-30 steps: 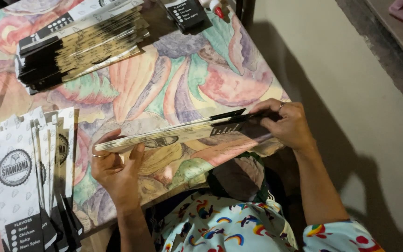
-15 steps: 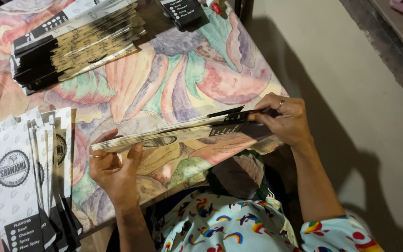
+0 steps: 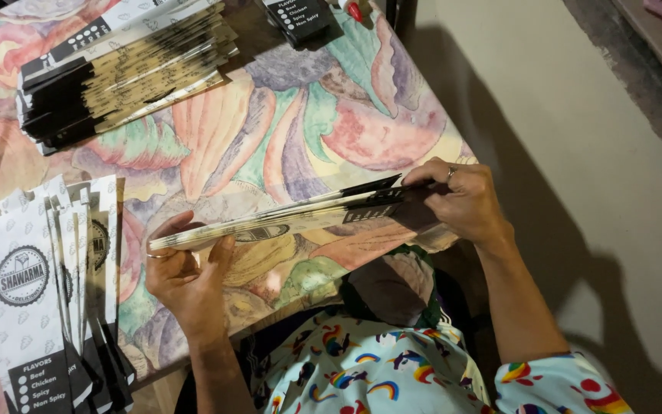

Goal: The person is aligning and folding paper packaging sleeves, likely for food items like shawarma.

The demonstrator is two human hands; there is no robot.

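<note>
- Above the near edge of the surface [image 3: 308, 115], a slim bundle of flat paper sleeves [image 3: 285, 218] is held edge-on between both hands, tilted so its right end sits higher than its left.
- Left hand [image 3: 185, 272]: palm up beneath the pale end of the bundle, fingers curled up around its near edge, supporting it. The thumb is only partly visible behind the bundle.
- Right hand [image 3: 461, 203]: closed over the dark end of the bundle, pinching it. The fingertips are hidden behind the paper; a ring shows on one finger.
- How many sleeves make up the bundle cannot be counted; only stacked edges and a slice of a dark printed panel show.
- Far left, a thick stack of the same sleeves [image 3: 124, 69] lies on the surface, well apart from the hands, its upper left corner cut off by the frame.
- Near left, a fanned pile of white sleeves [image 3: 32, 291] with round emblems and dark bottom panels lies flat; the left and bottom frame edges cut it off.
- At the top edge, a dark printed card [image 3: 300, 17] and a small red-tipped object [image 3: 352, 9] are both cropped; the latter cannot be identified.
- The surface wears a cloth with large faded leaf and flower shapes; its near edge is partly hidden by the person's arms and colourful patterned garment [image 3: 377, 368].
- Right of the surface, bare floor [image 3: 576, 153] lies in heavy shadow.
</note>
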